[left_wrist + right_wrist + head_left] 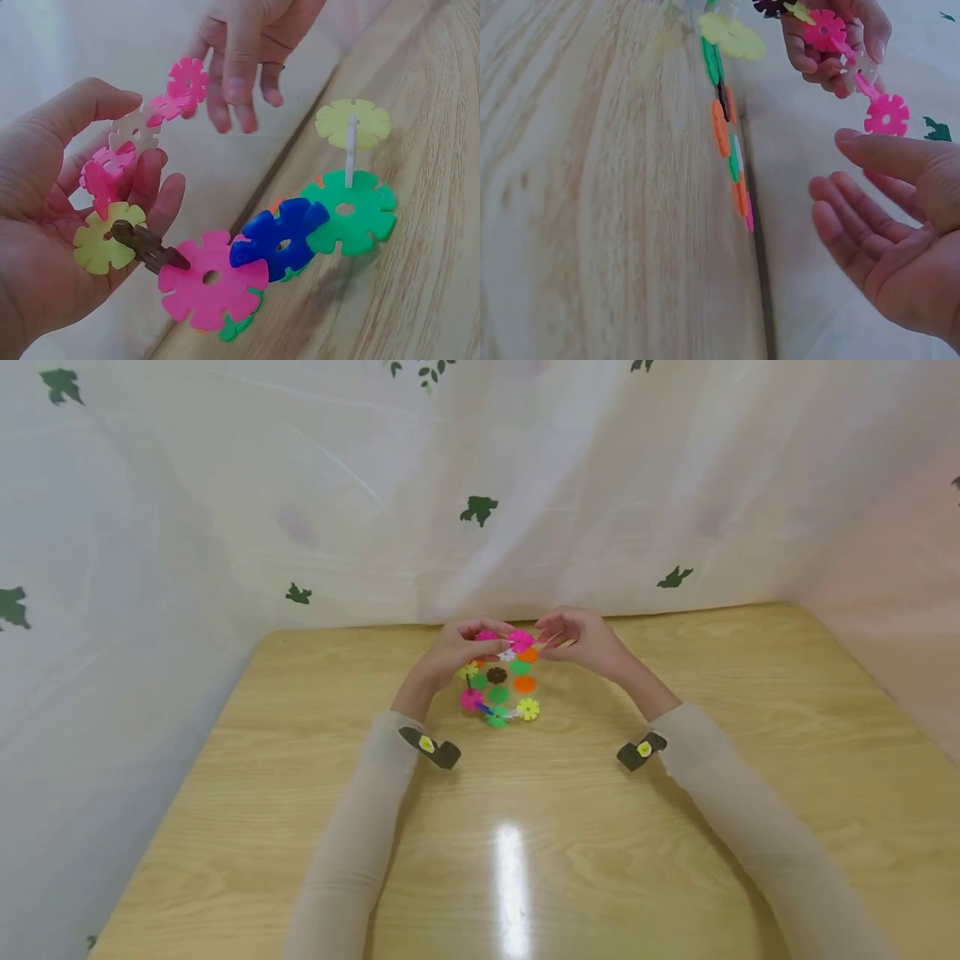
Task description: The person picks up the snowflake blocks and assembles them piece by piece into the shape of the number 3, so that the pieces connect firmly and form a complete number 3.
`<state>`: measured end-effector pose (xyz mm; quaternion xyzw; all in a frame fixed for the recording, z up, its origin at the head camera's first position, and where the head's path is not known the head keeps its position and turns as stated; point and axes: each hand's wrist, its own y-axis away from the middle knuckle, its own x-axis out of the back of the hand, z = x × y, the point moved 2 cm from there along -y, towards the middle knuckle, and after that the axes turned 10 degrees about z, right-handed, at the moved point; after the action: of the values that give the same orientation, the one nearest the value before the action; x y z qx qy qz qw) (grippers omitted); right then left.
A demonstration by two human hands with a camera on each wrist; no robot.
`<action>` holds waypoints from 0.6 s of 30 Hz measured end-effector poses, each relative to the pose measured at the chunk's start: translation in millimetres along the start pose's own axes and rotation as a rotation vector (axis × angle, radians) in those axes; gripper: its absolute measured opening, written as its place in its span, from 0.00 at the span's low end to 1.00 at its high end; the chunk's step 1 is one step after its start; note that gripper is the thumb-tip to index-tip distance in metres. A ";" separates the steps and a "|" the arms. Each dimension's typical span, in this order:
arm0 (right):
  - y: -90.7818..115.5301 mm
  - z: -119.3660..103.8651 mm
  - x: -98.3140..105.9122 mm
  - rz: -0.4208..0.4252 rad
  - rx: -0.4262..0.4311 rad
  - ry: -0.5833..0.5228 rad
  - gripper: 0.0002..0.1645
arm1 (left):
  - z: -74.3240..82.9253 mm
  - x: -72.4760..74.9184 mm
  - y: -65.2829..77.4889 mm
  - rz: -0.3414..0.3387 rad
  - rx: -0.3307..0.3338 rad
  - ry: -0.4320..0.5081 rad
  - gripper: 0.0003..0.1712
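A chain of interlocked plastic snowflake discs curves up from the table. My left hand (457,652) pinches a white disc (136,133) near its raised end between thumb and fingers. Beyond that, a pink disc (887,116) forms the chain's tip. Below the hand the chain runs through yellow, brown, a larger-looking pink disc (213,279), blue (281,240) and green (352,213) to a yellow disc (353,124) at the other end. Beside the pink tip is my right hand (907,232), its fingers loosely bent and nothing between them in the right wrist view.
Loose discs lie flat on the wooden table (585,827) behind the chain, among them a brown disc (497,676), an orange disc (524,684) and a green disc (498,695). A pale curtain (360,527) with leaf shapes hangs along the table's far edge.
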<state>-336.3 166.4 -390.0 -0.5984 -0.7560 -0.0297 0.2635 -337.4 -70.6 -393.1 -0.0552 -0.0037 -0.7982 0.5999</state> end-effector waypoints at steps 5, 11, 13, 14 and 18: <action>0.1 9.3 3.4 -0.094 -0.043 0.058 0.23 | 1.0 1.5 -0.5 -0.003 0.005 -0.023 0.15; 2.2 18.0 -3.8 -0.265 -0.137 0.106 0.21 | 0.5 5.0 -0.6 -0.011 -0.003 -0.031 0.15; 1.3 19.0 -8.1 -0.321 -0.147 0.124 0.21 | 0.2 6.8 -0.2 -0.006 -0.008 -0.031 0.15; 0.1 19.2 -10.4 -0.339 -0.144 0.131 0.21 | 0.2 7.6 0.0 -0.004 -0.012 -0.030 0.15; -4.1 14.8 -18.7 -0.401 -0.092 0.157 0.20 | 0.2 9.8 0.1 -0.005 -0.025 -0.031 0.15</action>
<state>-342.8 153.9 -409.7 -0.4432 -0.8349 -0.1626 0.2829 -340.0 -80.0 -392.1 -0.0750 -0.0034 -0.7987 0.5970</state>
